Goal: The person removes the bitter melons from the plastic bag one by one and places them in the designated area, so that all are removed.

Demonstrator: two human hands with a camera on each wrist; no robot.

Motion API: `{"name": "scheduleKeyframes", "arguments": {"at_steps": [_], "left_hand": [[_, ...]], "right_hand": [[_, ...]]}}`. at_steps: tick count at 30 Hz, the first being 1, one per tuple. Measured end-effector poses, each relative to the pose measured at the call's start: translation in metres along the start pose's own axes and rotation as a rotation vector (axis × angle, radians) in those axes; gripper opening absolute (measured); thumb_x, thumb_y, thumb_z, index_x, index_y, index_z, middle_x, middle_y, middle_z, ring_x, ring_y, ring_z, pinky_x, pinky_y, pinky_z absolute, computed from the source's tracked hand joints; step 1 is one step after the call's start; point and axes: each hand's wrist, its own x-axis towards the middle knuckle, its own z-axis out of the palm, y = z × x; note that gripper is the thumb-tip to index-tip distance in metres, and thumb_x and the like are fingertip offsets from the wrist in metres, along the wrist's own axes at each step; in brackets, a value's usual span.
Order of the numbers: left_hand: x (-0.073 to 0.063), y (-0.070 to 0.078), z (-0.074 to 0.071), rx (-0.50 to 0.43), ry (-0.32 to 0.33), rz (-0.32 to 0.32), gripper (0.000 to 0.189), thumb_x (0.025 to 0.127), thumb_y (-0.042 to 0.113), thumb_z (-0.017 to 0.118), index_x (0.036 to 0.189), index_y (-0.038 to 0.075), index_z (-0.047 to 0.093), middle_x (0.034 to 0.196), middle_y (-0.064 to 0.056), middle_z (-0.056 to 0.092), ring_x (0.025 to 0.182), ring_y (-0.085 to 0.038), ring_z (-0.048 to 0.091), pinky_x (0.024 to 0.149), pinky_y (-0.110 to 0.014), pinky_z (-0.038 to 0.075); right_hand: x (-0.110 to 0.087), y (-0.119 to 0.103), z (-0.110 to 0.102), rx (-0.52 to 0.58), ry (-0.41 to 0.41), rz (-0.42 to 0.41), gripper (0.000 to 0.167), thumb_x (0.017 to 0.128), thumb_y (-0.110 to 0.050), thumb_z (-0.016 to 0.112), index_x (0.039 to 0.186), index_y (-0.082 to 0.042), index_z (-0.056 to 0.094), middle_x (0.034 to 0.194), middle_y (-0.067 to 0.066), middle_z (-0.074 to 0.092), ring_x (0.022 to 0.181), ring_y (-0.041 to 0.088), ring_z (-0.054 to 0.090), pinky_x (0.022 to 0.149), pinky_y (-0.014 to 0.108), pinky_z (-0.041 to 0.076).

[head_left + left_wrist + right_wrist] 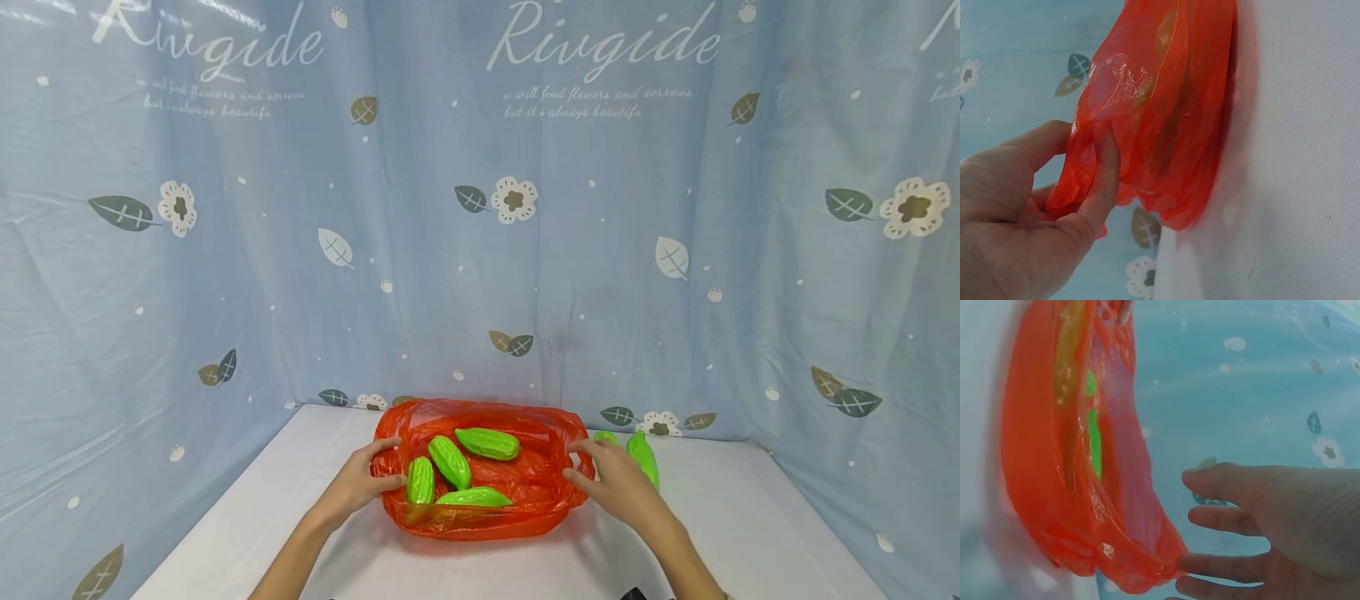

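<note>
One red bag [480,527], four green gourds [487,444] inside, two outside; left hand [356,483] pinching bag, right hand [621,482] spread, gripping nothing

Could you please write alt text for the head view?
An open red bag of four green vegetables sits on a white table, left hand gripping one end, right hand at the other; two more show behind that hand.
</note>
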Motion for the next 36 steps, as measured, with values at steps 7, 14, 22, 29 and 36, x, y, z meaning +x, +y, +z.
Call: {"name": "scheduleKeyframes", "arguments": {"at_steps": [7,14,22,29,36], "left_hand": [[0.001,-0.002,0.001,-0.003,0.002,0.002,0.066,0.078,0.011,0.079,0.139,0.008,0.053,0.138,-0.019,0.054,0.116,-0.032,0.059,0.091,-0.043,0.057],[0.002,-0.003,0.001,-0.001,0.003,0.005,0.066,0.078,0.012,0.079,0.138,0.009,0.053,0.138,-0.019,0.054,0.116,-0.032,0.058,0.092,-0.044,0.056],[0.003,-0.003,0.002,-0.015,0.002,0.012,0.066,0.077,0.011,0.080,0.138,0.008,0.054,0.135,-0.019,0.056,0.112,-0.029,0.060,0.089,-0.041,0.057],[0.002,-0.003,0.002,-0.012,0.000,0.008,0.066,0.078,0.010,0.079,0.139,0.007,0.052,0.137,-0.019,0.055,0.114,-0.030,0.059,0.090,-0.042,0.057],[0.001,-0.002,0.002,0.003,0.004,0.004,0.066,0.078,0.010,0.079,0.139,0.007,0.053,0.138,-0.021,0.054,0.115,-0.032,0.059,0.091,-0.043,0.056]], "right_hand": [[-0.001,-0.005,0.002,0.000,-0.011,0.003,0.038,0.083,-0.030,0.077,0.117,-0.017,0.068,0.104,0.004,0.064,0.094,0.020,0.058,0.079,0.040,0.056],[-0.002,-0.010,0.006,0.000,-0.019,0.007,0.036,0.082,-0.030,0.078,0.115,-0.019,0.068,0.110,0.005,0.067,0.101,0.023,0.060,0.082,0.042,0.058],[-0.003,-0.014,0.009,0.010,-0.026,0.010,0.035,0.082,-0.031,0.078,0.114,-0.021,0.068,0.118,0.007,0.066,0.107,0.024,0.060,0.086,0.046,0.058],[-0.005,-0.018,0.011,0.007,-0.051,-0.016,0.037,0.082,-0.031,0.078,0.116,-0.020,0.068,0.124,0.009,0.065,0.114,0.030,0.059,0.092,0.052,0.054],[-0.006,-0.022,0.014,0.016,-0.066,-0.046,0.035,0.083,-0.031,0.077,0.115,-0.019,0.068,0.122,0.010,0.065,0.114,0.031,0.059,0.096,0.055,0.051]]}}
